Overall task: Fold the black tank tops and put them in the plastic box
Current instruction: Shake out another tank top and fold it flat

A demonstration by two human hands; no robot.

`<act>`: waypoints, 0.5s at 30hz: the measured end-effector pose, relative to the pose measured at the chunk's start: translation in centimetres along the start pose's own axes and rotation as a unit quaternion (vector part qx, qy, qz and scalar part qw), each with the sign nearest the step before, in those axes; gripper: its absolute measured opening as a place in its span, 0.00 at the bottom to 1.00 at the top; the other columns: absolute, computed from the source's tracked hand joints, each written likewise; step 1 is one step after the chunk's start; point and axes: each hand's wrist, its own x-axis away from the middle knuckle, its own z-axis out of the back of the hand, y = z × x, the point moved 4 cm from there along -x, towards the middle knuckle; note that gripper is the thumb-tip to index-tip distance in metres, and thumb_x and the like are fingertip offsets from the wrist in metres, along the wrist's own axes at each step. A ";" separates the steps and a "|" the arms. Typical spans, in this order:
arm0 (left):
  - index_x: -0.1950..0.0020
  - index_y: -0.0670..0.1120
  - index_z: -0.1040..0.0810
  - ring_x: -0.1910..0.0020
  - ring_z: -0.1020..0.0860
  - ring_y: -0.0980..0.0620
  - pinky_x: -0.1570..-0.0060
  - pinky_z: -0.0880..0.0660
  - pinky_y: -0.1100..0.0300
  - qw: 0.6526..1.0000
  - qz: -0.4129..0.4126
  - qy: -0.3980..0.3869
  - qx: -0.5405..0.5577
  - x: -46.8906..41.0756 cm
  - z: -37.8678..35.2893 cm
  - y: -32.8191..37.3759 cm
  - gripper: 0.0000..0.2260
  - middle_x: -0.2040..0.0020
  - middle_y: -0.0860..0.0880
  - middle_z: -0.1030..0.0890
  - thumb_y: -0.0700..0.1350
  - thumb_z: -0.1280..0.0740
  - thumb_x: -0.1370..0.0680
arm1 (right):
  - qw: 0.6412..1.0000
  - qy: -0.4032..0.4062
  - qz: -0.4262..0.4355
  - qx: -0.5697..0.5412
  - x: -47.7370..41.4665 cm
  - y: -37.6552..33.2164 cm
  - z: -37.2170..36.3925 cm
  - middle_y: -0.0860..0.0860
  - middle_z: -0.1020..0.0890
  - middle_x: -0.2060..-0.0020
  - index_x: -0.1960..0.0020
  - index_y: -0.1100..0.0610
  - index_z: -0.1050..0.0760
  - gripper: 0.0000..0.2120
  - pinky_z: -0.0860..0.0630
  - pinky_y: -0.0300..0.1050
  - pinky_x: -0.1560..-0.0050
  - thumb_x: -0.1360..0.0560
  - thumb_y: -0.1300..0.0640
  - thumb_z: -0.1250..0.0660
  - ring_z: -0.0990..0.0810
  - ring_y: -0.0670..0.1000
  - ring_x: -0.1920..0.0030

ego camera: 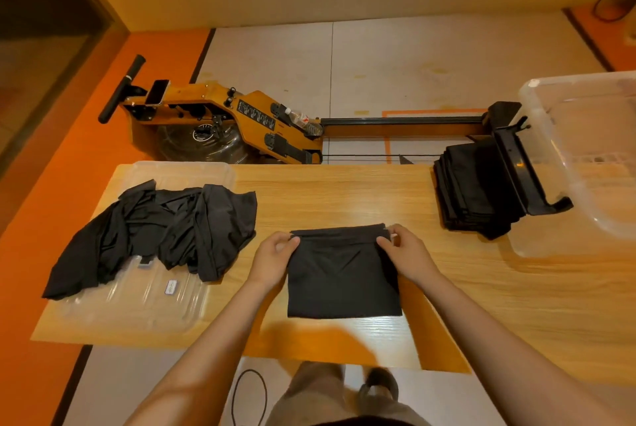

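Observation:
A black tank top (344, 274), folded into a rough square, lies on the wooden table (344, 191) right in front of me. My left hand (273, 262) pinches its upper left corner and my right hand (406, 253) pinches its upper right corner. A heap of unfolded black tank tops (165, 233) lies on a clear plastic lid (144, 301) at the left. At the far right stands the clear plastic box (585, 157), with a stack of folded black tops (475, 191) just left of it.
A wooden rowing machine (241, 123) stands on the floor behind the table, its rail running right to a black foot (526, 167) beside the box. My legs and a cable (247, 398) show below the table's near edge.

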 end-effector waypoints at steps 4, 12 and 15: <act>0.52 0.43 0.22 0.56 0.24 0.53 0.62 0.31 0.69 0.998 0.040 0.052 -0.009 -2.9 -0.5 -1.1 0.02 0.58 0.51 0.21 0.42 0.33 0.22 | 0.995 0.055 -0.057 0.065 -2.8 1.2 -0.7 0.50 0.24 0.62 0.52 0.54 0.28 0.03 0.36 0.43 0.61 0.23 0.58 0.34 0.24 0.53 0.58; 0.53 0.42 0.28 0.68 0.30 0.55 0.64 0.33 0.60 0.994 -0.053 0.059 -0.073 -3.1 -0.3 -1.7 0.05 0.70 0.54 0.29 0.42 0.37 0.19 | 0.965 0.109 0.068 0.229 -2.5 -0.1 -1.0 0.52 0.22 0.69 0.46 0.55 0.30 0.06 0.25 0.49 0.69 0.19 0.54 0.41 0.24 0.54 0.70; 0.54 0.43 0.29 0.67 0.29 0.53 0.66 0.35 0.58 0.991 -0.050 0.070 -0.107 -3.6 -0.3 -1.5 0.05 0.69 0.52 0.28 0.42 0.38 0.19 | 0.950 0.091 0.060 0.292 -3.1 -0.4 -1.5 0.53 0.20 0.66 0.43 0.56 0.31 0.09 0.29 0.46 0.69 0.18 0.52 0.44 0.23 0.54 0.68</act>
